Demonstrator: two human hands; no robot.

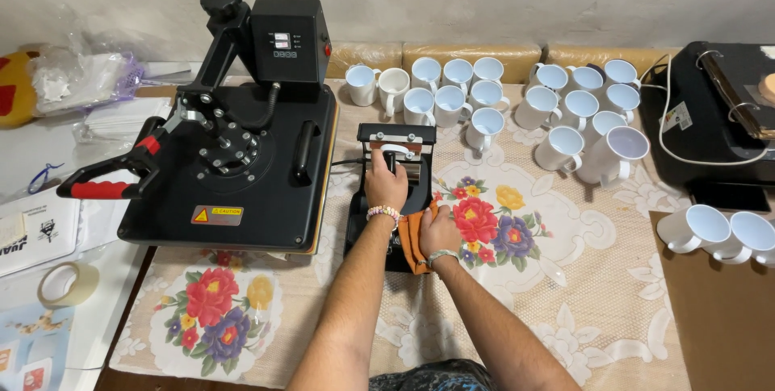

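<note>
Left hand (386, 184) closed around black lever handle (391, 162) of small mug press (393, 197), fingers wrapped over it. Right hand (438, 232) just behind and to the right of that grip, pressed flat on folded orange cloth (412, 238); fingers together, cloth pinned against press base rather than pinched. Beaded bracelet (383, 212) on left wrist, thin band on right wrist.

Mug press seated on floral lace tablecloth (517, 278), directly under both hands. Large black flat heat press (234, 157) immediately left of grip, red-tipped handle (101, 188) swung out further left. Beyond grip, cluster of white mugs (452, 96) standing upright, close together; second cluster (585, 117) to far right of it. Further right, black machine (710, 117) with white cable across top. Three more white mugs (718, 234) lying on sides on brown cardboard (718, 310), well right of grip. Roll of tape (69, 284) well apart to left, near table edge.
</note>
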